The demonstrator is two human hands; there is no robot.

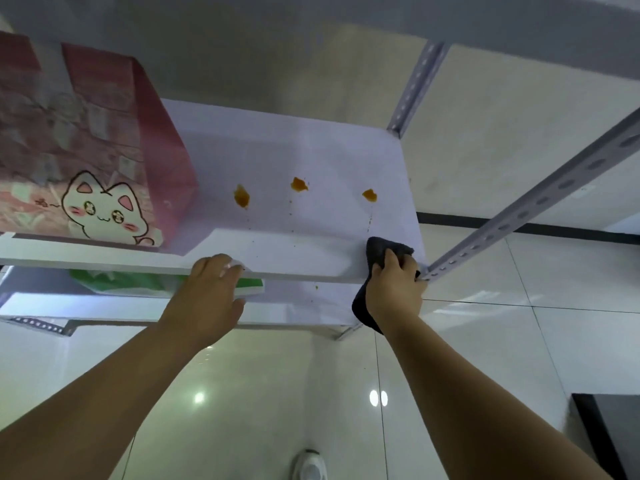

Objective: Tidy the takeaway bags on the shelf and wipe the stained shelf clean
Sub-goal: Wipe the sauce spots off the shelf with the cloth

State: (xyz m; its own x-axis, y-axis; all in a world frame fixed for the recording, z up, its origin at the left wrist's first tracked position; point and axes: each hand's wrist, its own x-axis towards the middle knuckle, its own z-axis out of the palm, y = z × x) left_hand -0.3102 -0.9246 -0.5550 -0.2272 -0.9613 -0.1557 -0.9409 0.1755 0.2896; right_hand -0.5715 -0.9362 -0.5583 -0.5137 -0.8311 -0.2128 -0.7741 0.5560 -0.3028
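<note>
Right grip (pixel 394 282): clenched on a dark cloth (pixel 389 252), fingers wrapped over the bunched fabric. The cloth lies on the front edge of the shelf (pixel 311 150), at the right-hand end. A loose end of the cloth hangs under the wrist, at 7 o'clock from the grip. A perforated metal post (pixel 519 209) stands just beside the grip at 3 o'clock and touches the shelf corner.

Left grip (pixel 214 285): at 9 o'clock from the right grip, well apart from it. Fingers are bent over the front lip of the shelf and the thumb sits below the lip. Whether it clamps the lip or only rests on it cannot be told.

Three orange stains (pixel 299 185) lie in a row across the white shelf surface, at 10 to 12 o'clock from the right grip, apart from the cloth. Small specks trail from them toward the front edge.

A pink takeaway bag (pixel 97 150) with a cat drawing stands upright on the shelf at 10 o'clock from the left grip. A green bag (pixel 138 282) lies on the lower shelf (pixel 138 308), at 9 o'clock from the left grip.

A white shoe (pixel 310 465) stands on the tiled floor (pixel 263 375) at 6 o'clock
</note>
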